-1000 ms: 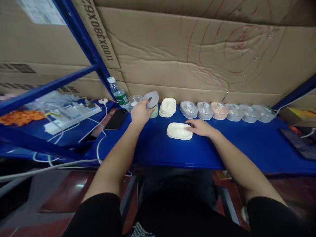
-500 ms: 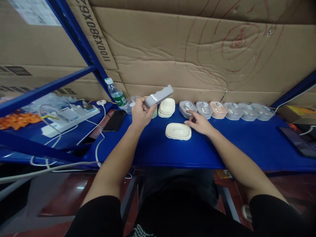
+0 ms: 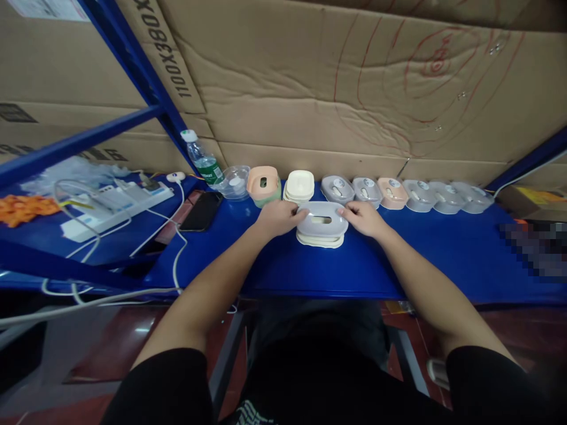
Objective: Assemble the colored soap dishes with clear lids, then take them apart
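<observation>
A grey oval piece with a slot in its middle point(image 3: 322, 219) is held between both hands, just above a cream oval tray point(image 3: 319, 241). My left hand point(image 3: 279, 218) grips its left end and my right hand point(image 3: 364, 218) its right end. Whether the grey piece touches the tray cannot be told. Behind it stands a stack of square cream pieces point(image 3: 300, 185). An orange piece with a slot point(image 3: 263, 183) rests on a green one to the left of that stack.
Several lidded boxes, one an orange box point(image 3: 393, 193), line the back right. At the back left are a clear container point(image 3: 236, 182), a water bottle point(image 3: 204, 162) and a black phone point(image 3: 201, 211). Cables and a white power strip point(image 3: 113, 211) lie further left.
The grey piece has come down and right, from the back left to over the cream tray, and lies flatter. My right hand has taken hold of its other end. The orange piece is now uncovered.
</observation>
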Demonstrator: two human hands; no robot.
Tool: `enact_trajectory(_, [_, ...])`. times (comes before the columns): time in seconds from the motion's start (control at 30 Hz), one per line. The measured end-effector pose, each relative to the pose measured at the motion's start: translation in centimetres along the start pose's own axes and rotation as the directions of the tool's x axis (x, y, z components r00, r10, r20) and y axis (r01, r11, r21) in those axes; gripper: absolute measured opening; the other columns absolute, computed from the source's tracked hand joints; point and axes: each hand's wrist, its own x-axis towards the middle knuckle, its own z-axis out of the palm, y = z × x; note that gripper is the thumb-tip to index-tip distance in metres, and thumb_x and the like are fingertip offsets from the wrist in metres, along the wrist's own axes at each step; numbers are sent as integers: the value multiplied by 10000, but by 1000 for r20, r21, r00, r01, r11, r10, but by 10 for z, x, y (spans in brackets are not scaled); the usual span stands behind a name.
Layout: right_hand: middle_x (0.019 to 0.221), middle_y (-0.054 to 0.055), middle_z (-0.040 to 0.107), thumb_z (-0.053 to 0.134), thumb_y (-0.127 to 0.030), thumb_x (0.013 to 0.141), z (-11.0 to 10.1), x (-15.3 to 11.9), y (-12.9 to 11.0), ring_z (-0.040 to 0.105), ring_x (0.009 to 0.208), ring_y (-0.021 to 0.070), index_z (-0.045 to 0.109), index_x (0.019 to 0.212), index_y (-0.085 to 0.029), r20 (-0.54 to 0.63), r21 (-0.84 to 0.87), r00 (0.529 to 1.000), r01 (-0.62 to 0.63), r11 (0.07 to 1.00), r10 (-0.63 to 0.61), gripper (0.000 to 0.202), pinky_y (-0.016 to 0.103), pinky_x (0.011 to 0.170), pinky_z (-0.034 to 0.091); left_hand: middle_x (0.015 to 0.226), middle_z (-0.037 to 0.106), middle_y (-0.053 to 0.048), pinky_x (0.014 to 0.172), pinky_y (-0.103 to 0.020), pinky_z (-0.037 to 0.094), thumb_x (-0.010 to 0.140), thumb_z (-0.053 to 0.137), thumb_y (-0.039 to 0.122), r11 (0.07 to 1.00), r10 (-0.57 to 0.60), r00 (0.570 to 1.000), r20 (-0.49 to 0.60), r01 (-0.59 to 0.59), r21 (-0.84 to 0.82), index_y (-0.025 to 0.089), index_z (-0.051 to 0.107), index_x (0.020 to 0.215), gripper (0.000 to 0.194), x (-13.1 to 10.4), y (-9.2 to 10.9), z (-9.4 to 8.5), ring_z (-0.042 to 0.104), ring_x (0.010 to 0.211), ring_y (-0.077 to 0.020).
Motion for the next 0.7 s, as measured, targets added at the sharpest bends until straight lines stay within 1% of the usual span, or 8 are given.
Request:
enact_trajectory(0.07, [570, -24, 460, 485, -682, 976, 1, 1, 2, 442, 584, 145, 447, 618, -232, 80, -45, 996, -24, 999, 27, 576, 310, 585, 282, 704, 681, -80, 610, -326, 342, 979, 470, 583, 997, -10, 996, 91, 2, 83, 210, 630, 649, 523, -1, 2, 0, 637, 729, -225])
enact_trajectory(0.17, [622, 7, 558, 483, -596, 1002, 0, 2, 2, 512, 633, 165, 498, 642, -221, 195, -143, 979, -32, 989, 60, 520, 316, 606, 294, 782, 726, -105, 654, -332, 393, 994, 401, 609, 988, 0, 978, 207, -33, 153, 202, 708, 732, 573, -2, 5, 2, 686, 830, -258])
enact_trajectory(0.23, [681, 32, 627, 472, -548, 1018, -1, 2, 1, 554, 671, 178, 541, 671, -212, 256, -211, 963, -29, 977, 84, 488, 317, 619, 306, 824, 741, -114, 680, -336, 412, 999, 369, 624, 985, 8, 965, 260, -53, 167, 198, 727, 765, 603, -1, 4, 3, 701, 880, -271])
enact_trajectory(0.3, [731, 53, 675, 447, -532, 1037, -2, 2, -1, 582, 699, 190, 581, 706, -206, 290, -263, 951, -26, 964, 105, 483, 318, 626, 315, 846, 748, -118, 702, -341, 428, 1001, 350, 643, 986, 9, 957, 289, -56, 155, 199, 731, 777, 627, 0, 2, 5, 707, 902, -277])
enact_trajectory(0.37, [770, 68, 709, 429, -528, 1052, -2, 2, -3, 606, 723, 201, 616, 736, -203, 304, -301, 946, -22, 953, 118, 490, 320, 631, 322, 843, 747, -118, 710, -346, 443, 1001, 346, 655, 991, 16, 958, 287, -53, 120, 201, 731, 770, 638, 2, -1, 8, 707, 890, -278])
enact_trajectory(0.5, [813, 84, 747, 435, -514, 1066, -1, 1, -4, 645, 754, 219, 666, 762, -203, 320, -344, 940, 4, 939, 114, 492, 323, 636, 338, 751, 717, -114, 674, -342, 442, 991, 381, 646, 999, 28, 978, 207, -37, 39, 211, 707, 686, 624, 5, -6, 14, 689, 802, -264])
enact_trajectory(0.57, [820, 84, 757, 436, -519, 1070, -1, 1, -3, 658, 751, 222, 684, 766, -205, 318, -347, 942, 9, 938, 108, 503, 324, 630, 346, 728, 710, -110, 650, -335, 426, 989, 385, 651, 999, 23, 982, 186, -27, 18, 216, 681, 641, 631, 7, -9, 18, 686, 773, -259])
enact_trajectory(0.7, [846, 90, 782, 444, -548, 1069, 1, 1, -3, 684, 755, 233, 722, 776, -205, 316, -351, 940, -11, 936, 130, 529, 325, 615, 365, 770, 736, -110, 658, -318, 426, 999, 370, 631, 1000, 19, 977, 211, -22, 14, 213, 676, 634, 634, 10, -10, 24, 712, 824, -263])
